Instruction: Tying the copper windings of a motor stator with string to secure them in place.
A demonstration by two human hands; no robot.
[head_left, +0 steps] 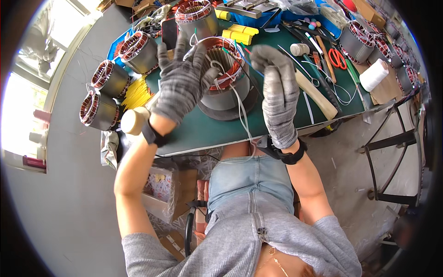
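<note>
A motor stator with copper windings and white lacing stands upright on a dark round base on the bench. Green, blue and red wires stick out at its top. White cord hangs down its front toward my lap. My left hand, in a grey striped glove, is at the stator's left rim, fingers spread and thumb over the opening. Raised just right of the stator is my right hand, also gloved, with fingers bent together against the thumb. Whatever lies between those fingertips is too blurred to make out.
More wound stators stand at the left and back, others at the far right. Yellow strips lie left. A wooden-handled mallet, orange-handled scissors and a white thread spool lie right. The green bench ends before my lap.
</note>
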